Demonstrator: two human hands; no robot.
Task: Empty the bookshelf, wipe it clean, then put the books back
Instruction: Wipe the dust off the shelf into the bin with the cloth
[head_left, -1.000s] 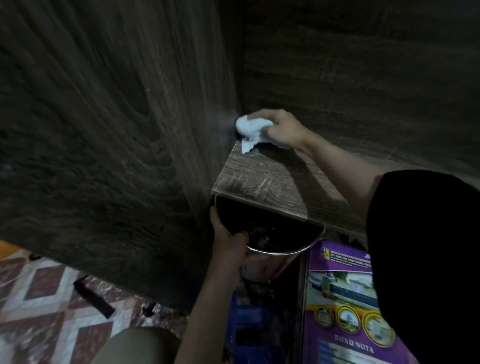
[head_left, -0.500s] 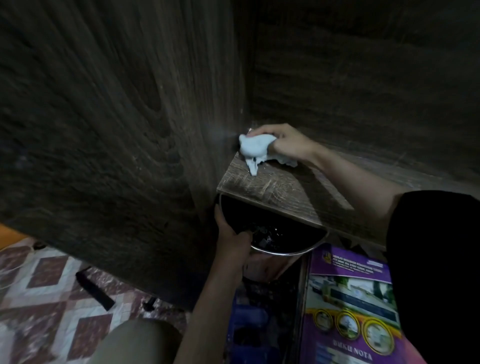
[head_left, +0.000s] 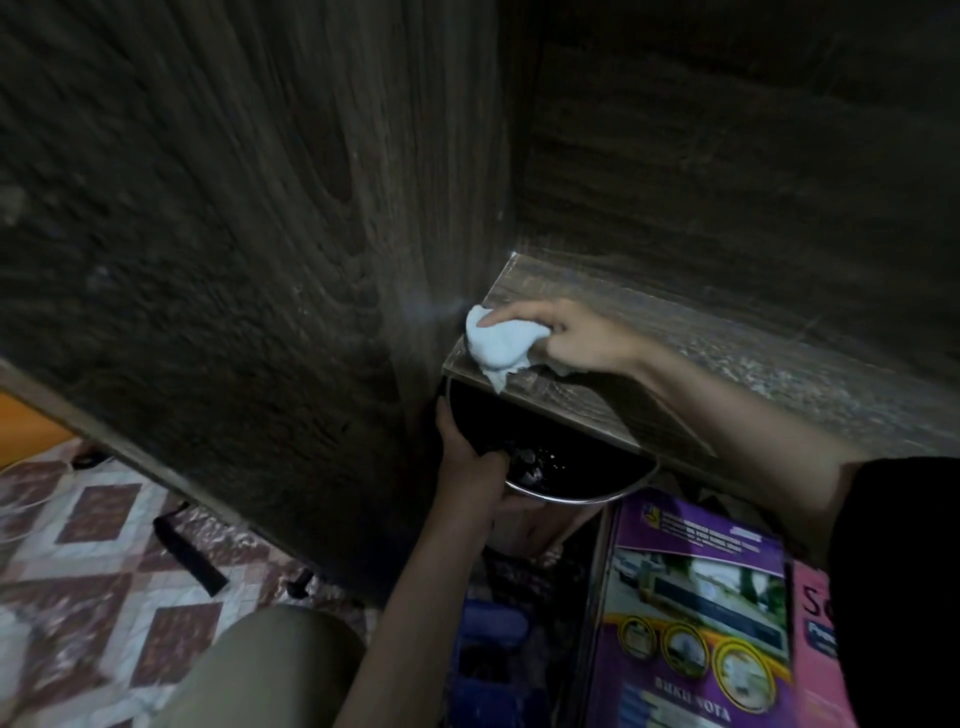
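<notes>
My right hand (head_left: 576, 340) grips a crumpled white cloth (head_left: 498, 348) and presses it on the bare wooden shelf board (head_left: 701, 358), near the board's front left corner beside the dark side panel (head_left: 260, 234). Just under the board's front edge my left hand (head_left: 470, 457) holds the rim of a dark round bin (head_left: 576, 473) with debris inside. A purple book (head_left: 691, 613) lies below at the right, and a pink book (head_left: 815, 634) shows beside it, partly hidden by my black sleeve.
The dark back panel (head_left: 727, 156) closes the shelf behind. A patterned tiled floor (head_left: 93, 561) lies at the lower left with a black strip-like object (head_left: 189, 556) on it. My knee (head_left: 260, 670) is at the bottom centre. Blue items (head_left: 493, 623) sit low under the bin.
My right hand has drawn the cloth from the back corner forward along the side panel to the board's front left corner. My left hand keeps the bin under the edge.
</notes>
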